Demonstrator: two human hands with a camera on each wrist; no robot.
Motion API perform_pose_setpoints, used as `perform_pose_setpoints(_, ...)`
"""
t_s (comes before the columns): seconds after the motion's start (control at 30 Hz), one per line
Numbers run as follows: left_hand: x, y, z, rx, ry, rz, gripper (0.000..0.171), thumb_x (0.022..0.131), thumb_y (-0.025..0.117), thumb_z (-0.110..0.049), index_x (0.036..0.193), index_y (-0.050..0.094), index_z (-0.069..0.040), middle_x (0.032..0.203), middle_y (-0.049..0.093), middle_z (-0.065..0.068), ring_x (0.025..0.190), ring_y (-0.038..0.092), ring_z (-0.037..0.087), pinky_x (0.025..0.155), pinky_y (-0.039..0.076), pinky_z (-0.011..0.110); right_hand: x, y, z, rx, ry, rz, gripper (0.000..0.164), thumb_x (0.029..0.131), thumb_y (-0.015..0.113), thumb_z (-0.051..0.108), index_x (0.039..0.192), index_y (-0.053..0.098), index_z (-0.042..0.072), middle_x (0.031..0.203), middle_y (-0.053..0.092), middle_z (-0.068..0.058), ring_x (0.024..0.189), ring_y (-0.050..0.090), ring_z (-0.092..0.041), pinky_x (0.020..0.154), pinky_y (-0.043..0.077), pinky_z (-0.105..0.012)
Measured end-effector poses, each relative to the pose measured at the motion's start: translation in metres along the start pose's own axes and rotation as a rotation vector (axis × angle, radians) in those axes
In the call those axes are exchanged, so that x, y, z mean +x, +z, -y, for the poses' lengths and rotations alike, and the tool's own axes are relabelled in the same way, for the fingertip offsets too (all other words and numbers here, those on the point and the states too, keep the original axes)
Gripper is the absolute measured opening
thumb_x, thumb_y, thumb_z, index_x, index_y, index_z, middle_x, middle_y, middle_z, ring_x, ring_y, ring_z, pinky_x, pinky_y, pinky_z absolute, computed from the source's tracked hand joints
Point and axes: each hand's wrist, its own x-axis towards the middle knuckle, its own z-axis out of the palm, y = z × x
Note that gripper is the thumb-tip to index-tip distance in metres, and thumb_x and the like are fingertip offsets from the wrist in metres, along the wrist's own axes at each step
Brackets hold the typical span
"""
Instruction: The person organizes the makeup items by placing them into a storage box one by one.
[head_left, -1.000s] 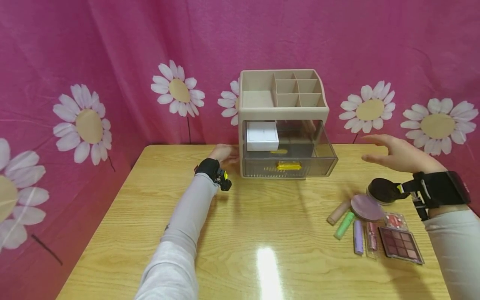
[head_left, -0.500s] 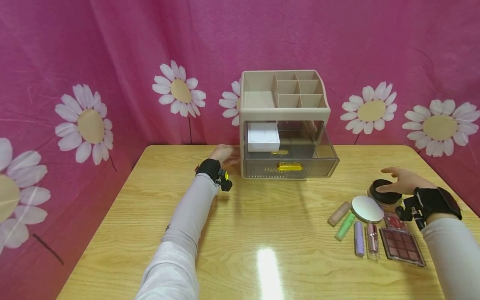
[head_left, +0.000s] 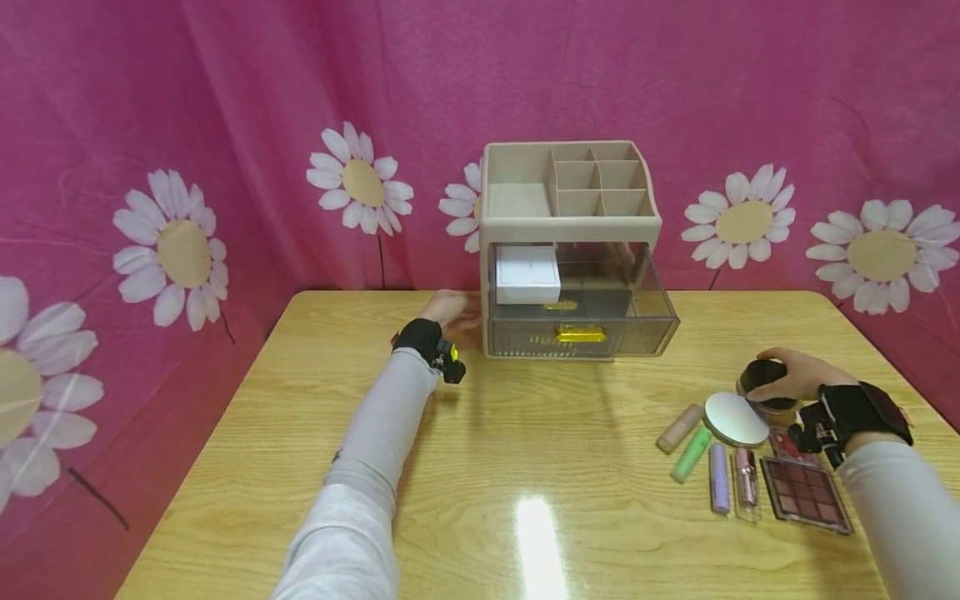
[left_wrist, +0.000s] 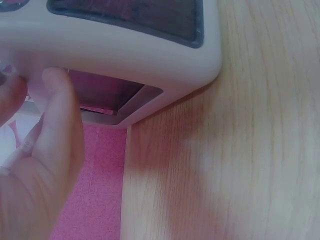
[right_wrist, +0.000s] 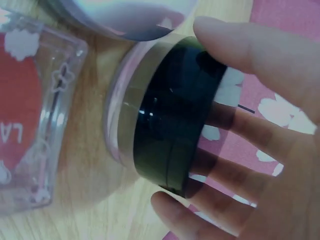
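At the right of the table, my right hand grips a round clear jar with a black lid. In the right wrist view the thumb lies at one side of the lid and the fingers reach round the other. A round shiny compact is right beside the jar. My left hand touches the left side of a beige organizer, with fingertips by a side cutout in the left wrist view. The organizer's smoky drawer is pulled out and holds a white box.
Near the right hand lie a beige tube, a green tube, a purple tube, a pink tube in clear packaging, an eyeshadow palette and a clear-cased red compact. A pink flowered curtain hangs behind.
My right hand has come down from above the table onto the black-lidded jar, and its fingers have closed round it. My left hand stays at the organizer's side.
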Motion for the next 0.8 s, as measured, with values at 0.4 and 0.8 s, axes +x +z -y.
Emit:
perform_pose_setpoints(0.4, 0.011, -0.002, 0.005, -0.073, -0.009, 0.015, 0.037, 0.088, 0.05, 0.008, 0.125, 0.051, 0.006, 0.117, 0.054, 0.019, 0.091, 0.055, 0.025, 0.096, 0.044, 0.038, 0.005, 0.0, -0.003, 0.013, 0.01, 0.005, 0.084, 0.07, 0.077, 0.035, 0.117, 0.034, -0.021, 0.104, 0.045, -0.041, 0.092, 0.048, -0.05, 0.072, 0.047, -0.054)
perform_pose_setpoints(0.8, 0.053, -0.014, 0.026, -0.028, 0.044, 0.026, 0.032, 0.087, 0.054, 0.003, 0.119, 0.058, 0.001, 0.108, 0.062, 0.015, 0.092, 0.06, 0.026, 0.083, 0.052, 0.034, 0.008, -0.01, 0.003, -0.019, -0.02, -0.008, 0.078, 0.071, 0.076, 0.031, 0.117, 0.039, -0.019, 0.102, 0.048, -0.039, 0.089, 0.05, -0.047, 0.069, 0.049, -0.052)
